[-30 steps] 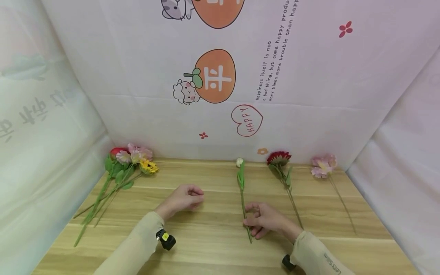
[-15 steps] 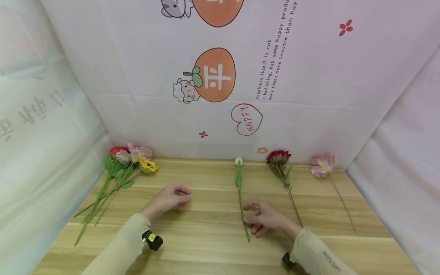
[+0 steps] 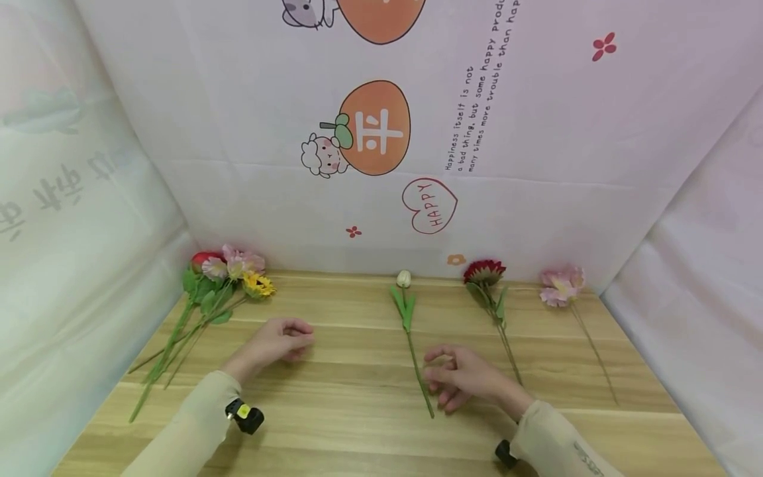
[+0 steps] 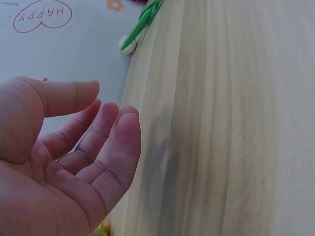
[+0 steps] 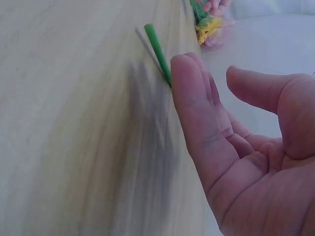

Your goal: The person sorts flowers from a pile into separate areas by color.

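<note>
A white tulip (image 3: 404, 279) with a long green stem lies on the wooden table (image 3: 357, 424), its bud near the back wall. My right hand (image 3: 444, 377) rests beside the lower stem, fingertips against it, fingers fairly straight and thumb apart. The right wrist view shows the stem end (image 5: 156, 49) just past the fingertips of that right hand (image 5: 209, 73), with nothing pinched. My left hand (image 3: 286, 336) lies on the table left of centre, loosely curled and empty. In the left wrist view the left hand (image 4: 98, 108) shows an empty palm, with the tulip bud (image 4: 129, 45) far off.
A bunch of mixed flowers (image 3: 229, 275) lies at the back left, stems pointing toward the front edge. A red flower (image 3: 484, 271) and a pink flower (image 3: 560, 286) lie right of the tulip. Printed cloth walls close in the back and both sides.
The tulip's bud has swung to the left while its lower stem stayed by my right hand. My left hand has slid left and back toward me.
</note>
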Motion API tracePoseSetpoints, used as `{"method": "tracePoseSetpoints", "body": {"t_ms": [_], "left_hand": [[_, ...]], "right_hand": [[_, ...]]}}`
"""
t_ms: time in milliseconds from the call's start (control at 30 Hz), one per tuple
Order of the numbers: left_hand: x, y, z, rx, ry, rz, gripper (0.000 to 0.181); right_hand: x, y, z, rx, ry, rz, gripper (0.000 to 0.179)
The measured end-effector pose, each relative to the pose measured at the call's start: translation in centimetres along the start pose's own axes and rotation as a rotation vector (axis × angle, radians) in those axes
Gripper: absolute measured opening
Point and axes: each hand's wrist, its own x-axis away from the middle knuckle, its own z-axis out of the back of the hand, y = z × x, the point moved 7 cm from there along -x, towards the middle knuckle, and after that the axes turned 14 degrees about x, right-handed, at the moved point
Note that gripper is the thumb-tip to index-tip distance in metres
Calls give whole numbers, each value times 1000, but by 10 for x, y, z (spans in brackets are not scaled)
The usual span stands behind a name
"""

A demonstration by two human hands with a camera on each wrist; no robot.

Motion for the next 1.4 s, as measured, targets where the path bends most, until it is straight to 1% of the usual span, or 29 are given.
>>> {"method": "tracePoseSetpoints", "body": {"t_ms": [100, 200, 300, 367, 433, 533, 633, 800, 967, 1033, 1133, 1200, 1267, 1400], "left_hand": [[2, 4, 6, -15, 11, 0, 29], [5, 7, 13, -13, 33, 14, 29], [6, 11, 21, -15, 28, 14, 32], [6, 16, 27, -31, 20, -2, 33], [6, 21, 35, -55, 18, -23, 35], [8, 30, 50, -111, 35, -62, 37], [11, 35, 67, -168, 54, -75, 38], [20, 45, 90, -286, 63, -72, 40], [29, 52, 108, -406, 65, -101, 39], [31, 54, 115, -496, 68, -138, 36], [33, 54, 129, -648, 103, -203, 29], [34, 52, 140, -730, 134, -241, 25], [36, 49, 150, -767, 161, -253, 23], [42, 43, 170, -831, 203, -233, 30]], "right_hand": [[3, -3, 0, 19, 5, 3, 49], [6, -8, -1, 27, 7, 6, 49], [10, -15, 0, 22, 7, 19, 50], [13, -20, 0, 17, 4, 28, 50], [16, -25, 0, 16, 1, 42, 50], [18, -31, 0, 20, -2, 57, 48], [18, -33, 0, 25, -4, 64, 46], [18, -34, 1, 36, -5, 72, 45], [18, -36, 3, 50, 2, 73, 47], [19, -36, 4, 48, 4, 73, 48], [20, -34, 4, 39, 1, 72, 49], [21, -32, 4, 32, 0, 70, 49], [22, -30, 4, 28, -1, 67, 49], [22, -29, 4, 30, 3, 71, 48]]}}
